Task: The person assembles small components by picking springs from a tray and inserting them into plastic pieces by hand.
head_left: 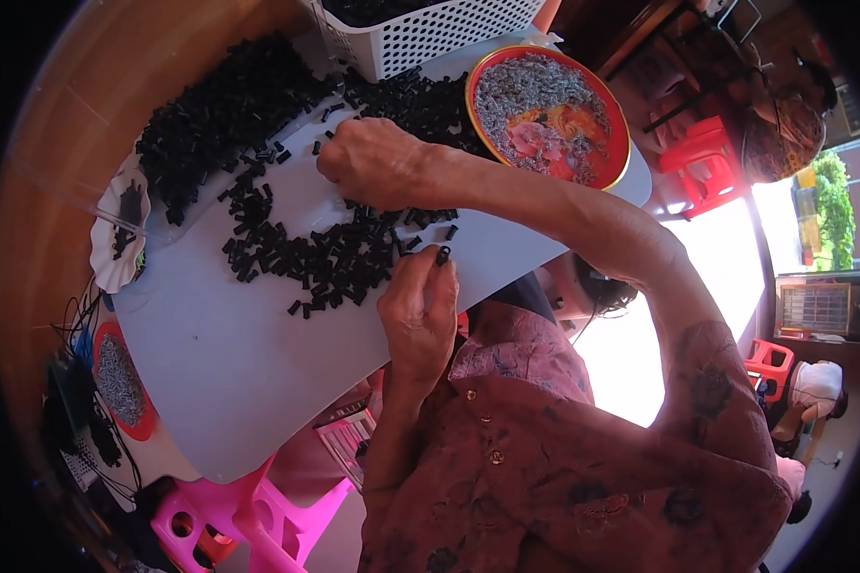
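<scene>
My left hand (419,310) is at the near edge of the table, closed, with a small black tubular piece (443,255) pinched at its fingertips. Farther up, my right hand (377,164) reaches across the table with its fingers curled; whatever they grip is hidden. Between and left of the hands lies a loose spread of similar black pieces (325,263). A larger heap of them (225,110) covers the far left of the table. Beside my right forearm stands a round red tray (620,143) with a flowered bottom, holding many small silvery metal parts (530,86).
A white perforated basket (449,36) with black pieces stands at the far edge. At the left are a white scalloped dish (110,244) and a red tray (143,425) of silvery parts. Pink stool (258,516) below; red stools (702,167) and other people at right.
</scene>
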`<state>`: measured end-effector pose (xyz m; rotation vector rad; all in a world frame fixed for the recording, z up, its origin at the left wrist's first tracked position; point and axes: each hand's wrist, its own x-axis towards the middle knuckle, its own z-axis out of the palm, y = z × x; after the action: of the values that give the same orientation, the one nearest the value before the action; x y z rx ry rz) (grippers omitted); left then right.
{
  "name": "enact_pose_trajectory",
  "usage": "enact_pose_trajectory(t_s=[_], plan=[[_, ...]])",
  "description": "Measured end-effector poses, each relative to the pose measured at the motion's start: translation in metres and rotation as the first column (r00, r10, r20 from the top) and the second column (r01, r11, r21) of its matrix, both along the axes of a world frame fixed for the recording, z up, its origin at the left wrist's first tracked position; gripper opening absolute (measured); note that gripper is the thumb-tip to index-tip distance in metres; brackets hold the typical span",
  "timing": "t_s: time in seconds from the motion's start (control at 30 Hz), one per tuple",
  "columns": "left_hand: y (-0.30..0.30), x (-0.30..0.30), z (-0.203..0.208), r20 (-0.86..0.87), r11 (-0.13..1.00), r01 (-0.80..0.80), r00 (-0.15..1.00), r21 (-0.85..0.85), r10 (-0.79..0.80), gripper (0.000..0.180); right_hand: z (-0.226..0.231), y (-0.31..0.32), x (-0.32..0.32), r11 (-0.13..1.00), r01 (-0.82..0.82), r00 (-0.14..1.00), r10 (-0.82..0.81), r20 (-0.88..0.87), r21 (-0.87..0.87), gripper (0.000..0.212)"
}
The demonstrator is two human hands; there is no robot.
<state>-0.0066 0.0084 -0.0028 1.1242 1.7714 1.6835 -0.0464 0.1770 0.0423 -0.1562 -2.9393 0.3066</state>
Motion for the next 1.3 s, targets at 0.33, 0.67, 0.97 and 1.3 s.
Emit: enact_pose_trajectory(t_s=[0.33,0.67,0.97,1.3], plan=[[0.000,-0.003,0.003,-0.131,1.000,0.005,0.991,-0.027,-0.008,0.018,0.001,0.022,0.050,0.873,0.024,0.963,-0.152,-0.224,-0.487,0.011],[-0.001,-0.001,0.005,-0.107,1.000,-0.006,0.994,-0.015,0.004,0.017,-0.002,0.007,0.031,0.999,0.030,0.999,-0.029,0.041,-0.018,0.007],[-0.002,-0.003,0.004,-0.101,1.000,0.001,0.995,-0.031,-0.004,0.018,0.004,0.008,0.060,0.889,-0.016,0.966,-0.105,-0.237,-0.457,0.011],[0.001,-0.003,0.009,-0.059,0.999,0.007,0.998,-0.040,-0.009,0.018,-0.017,-0.014,0.138,0.237,-0.021,0.966,-0.245,-0.081,-0.971,0.019]])
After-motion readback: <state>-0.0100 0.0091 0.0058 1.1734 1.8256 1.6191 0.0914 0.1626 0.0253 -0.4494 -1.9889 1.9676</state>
